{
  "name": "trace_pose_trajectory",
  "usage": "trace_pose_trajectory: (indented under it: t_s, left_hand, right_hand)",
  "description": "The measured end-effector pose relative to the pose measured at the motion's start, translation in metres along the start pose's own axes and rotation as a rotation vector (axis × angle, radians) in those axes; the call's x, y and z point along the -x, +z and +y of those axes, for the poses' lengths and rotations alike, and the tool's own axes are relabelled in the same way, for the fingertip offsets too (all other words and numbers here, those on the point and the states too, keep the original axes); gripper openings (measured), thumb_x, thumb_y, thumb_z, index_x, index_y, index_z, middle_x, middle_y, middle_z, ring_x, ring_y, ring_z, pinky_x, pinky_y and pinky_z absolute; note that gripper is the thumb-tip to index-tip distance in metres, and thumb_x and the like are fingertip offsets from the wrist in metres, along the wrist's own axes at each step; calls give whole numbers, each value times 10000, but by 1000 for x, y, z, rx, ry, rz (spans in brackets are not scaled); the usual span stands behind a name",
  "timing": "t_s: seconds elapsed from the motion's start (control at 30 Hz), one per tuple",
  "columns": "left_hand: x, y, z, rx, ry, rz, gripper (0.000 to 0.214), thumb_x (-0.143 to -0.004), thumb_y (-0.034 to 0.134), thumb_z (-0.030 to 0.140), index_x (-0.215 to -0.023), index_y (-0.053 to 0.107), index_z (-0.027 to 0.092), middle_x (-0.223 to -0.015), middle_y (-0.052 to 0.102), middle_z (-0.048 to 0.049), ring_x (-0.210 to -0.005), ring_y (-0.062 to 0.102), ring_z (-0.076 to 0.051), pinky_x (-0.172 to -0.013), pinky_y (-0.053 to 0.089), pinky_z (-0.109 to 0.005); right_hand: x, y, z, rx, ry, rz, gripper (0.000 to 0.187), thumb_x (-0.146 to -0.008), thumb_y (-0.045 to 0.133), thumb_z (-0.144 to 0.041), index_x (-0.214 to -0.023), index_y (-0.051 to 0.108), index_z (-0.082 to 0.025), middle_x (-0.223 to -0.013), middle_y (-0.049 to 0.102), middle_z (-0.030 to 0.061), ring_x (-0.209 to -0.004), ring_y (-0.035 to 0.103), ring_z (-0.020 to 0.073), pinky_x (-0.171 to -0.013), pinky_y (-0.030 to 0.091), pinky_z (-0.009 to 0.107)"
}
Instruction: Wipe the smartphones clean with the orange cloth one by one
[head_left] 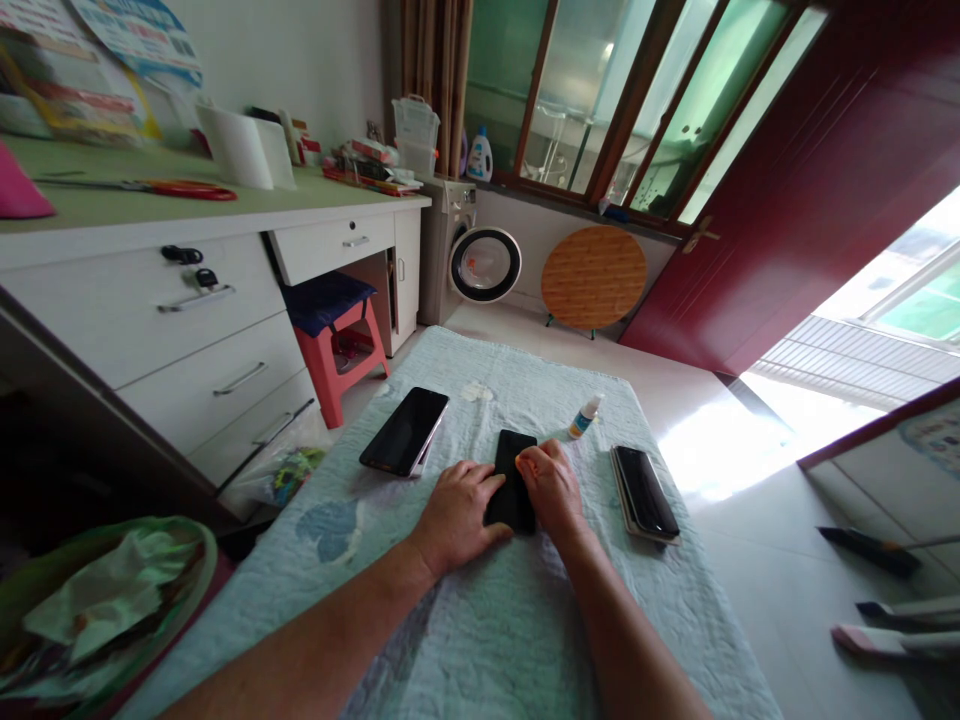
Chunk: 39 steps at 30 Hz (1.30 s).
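Note:
A black smartphone lies flat on the quilted light-blue cloth in front of me. My left hand grips it along its left side, fingertips on the upper left edge and thumb at the bottom. Pinched in my right hand is a small orange piece, mostly covered by the fingers and touching the screen's right side. Its kind cannot be made out. Beyond the right hand stands a small spray bottle with a white top. To the left, a black tablet rests tilted on something pale; to the right, another dark phone lies on a pale object.
Left of the cloth are a bin holding crumpled waste, a white drawer desk, and a red stool. A washing machine with its door open and a round wooden tabletop stand behind. Brushes lie at the right.

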<state>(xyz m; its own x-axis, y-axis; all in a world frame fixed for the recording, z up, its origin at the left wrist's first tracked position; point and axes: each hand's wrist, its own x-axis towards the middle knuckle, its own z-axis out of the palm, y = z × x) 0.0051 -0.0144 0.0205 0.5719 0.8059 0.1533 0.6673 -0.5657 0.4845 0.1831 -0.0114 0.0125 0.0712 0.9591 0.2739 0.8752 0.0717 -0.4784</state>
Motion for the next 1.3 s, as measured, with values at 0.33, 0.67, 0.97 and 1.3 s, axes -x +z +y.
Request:
trace_pose_trajectory:
  t_s: [0.33, 0.67, 0.97, 1.3]
  left_hand:
    - [1, 4, -2, -2, -9, 12, 646, -688, 760, 460, -1253, 609, 186, -1338, 559, -125, -1220, 486, -322, -1051, 367, -460]
    - [0, 1, -2, 22, 2, -16, 682, -692, 760, 458, -1276, 585, 153, -1355, 558, -143, -1235, 485, -327, -1058, 365, -464]
    - [-1, 2, -4, 68, 24, 10, 698, -690, 752, 482, -1283, 563, 166, -1312, 587, -135, -1199, 507, -332, -1032, 383, -463]
    - [3, -3, 7, 221, -59, 147, 633, -794, 579, 253, -1394, 387, 200, -1187, 664, -93, -1011, 659, -242, -897, 501, -357]
  right_hand:
    - [6, -14, 23, 170, 198, 38, 204, -868, 490, -279, -814, 669, -198, -852, 566, 37, -718, 520, 146, -618, 322, 248]
    - [12, -14, 6, -144, 300, 59, 175, -759, 511, -287, -721, 658, -201, -630, 635, 18, -624, 567, 164, -586, 388, 261]
    - [14, -13, 3, -948, 606, -71, 211, -710, 571, -397, -794, 524, -209, -459, 511, -67, -287, 451, 129, -288, 294, 211]
    - [17, -12, -9, -1200, 334, -186, 355, -707, 729, -470, -867, 632, -168, -735, 629, -5, -537, 522, 79, -467, 398, 185]
